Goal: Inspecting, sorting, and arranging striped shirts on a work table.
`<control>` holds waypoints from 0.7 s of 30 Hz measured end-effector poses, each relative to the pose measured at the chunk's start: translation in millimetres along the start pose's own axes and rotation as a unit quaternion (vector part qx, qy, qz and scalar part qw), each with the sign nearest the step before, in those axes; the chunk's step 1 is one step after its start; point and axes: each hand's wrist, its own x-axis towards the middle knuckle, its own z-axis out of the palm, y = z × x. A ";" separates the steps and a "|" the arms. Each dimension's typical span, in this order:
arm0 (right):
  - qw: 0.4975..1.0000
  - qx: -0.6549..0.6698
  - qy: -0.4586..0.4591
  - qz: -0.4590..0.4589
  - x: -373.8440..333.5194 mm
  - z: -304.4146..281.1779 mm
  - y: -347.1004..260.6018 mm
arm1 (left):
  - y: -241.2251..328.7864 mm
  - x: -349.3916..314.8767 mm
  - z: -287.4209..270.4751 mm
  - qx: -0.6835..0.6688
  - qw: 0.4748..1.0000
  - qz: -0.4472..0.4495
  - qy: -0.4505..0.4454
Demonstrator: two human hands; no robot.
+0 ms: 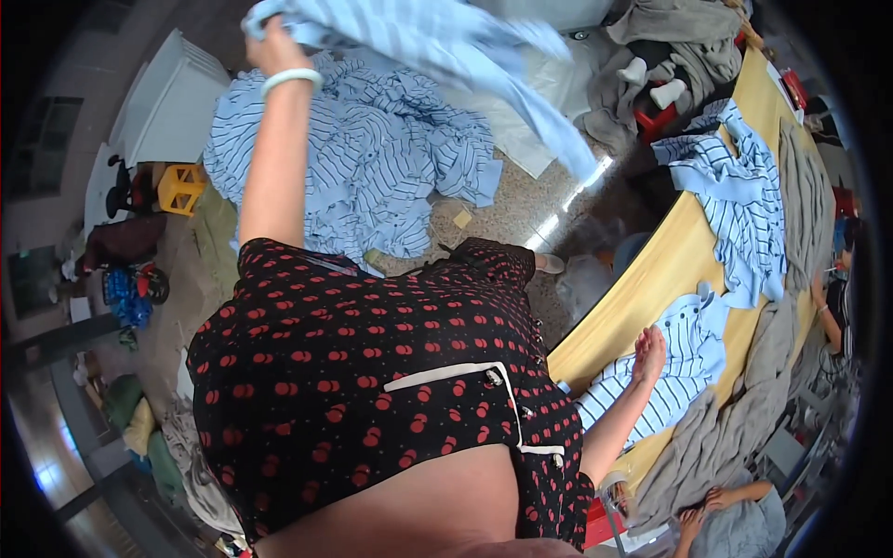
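My left hand is stretched far out at the upper left, closed on a light blue striped shirt. That shirt hangs in the air to the right of the hand, blurred by motion. Beneath it a big heap of blue striped shirts lies on the floor. My right hand is at the wooden table, by a blue striped buttoned shirt. Its fingers are loosely bent with nothing visible in them; whether they touch the shirt, I cannot tell.
Another striped shirt lies farther along the table, beside long grey knitted cloth. A yellow stool and a white bin stand left of the heap. At the lower right a co-worker's hands rest near the grey cloth.
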 end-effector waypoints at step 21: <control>0.904 -0.232 0.350 -0.086 -23.9 -89.7 61.4 | -154.1 -502.4 179.2 0.167 0.413 -0.108 -0.889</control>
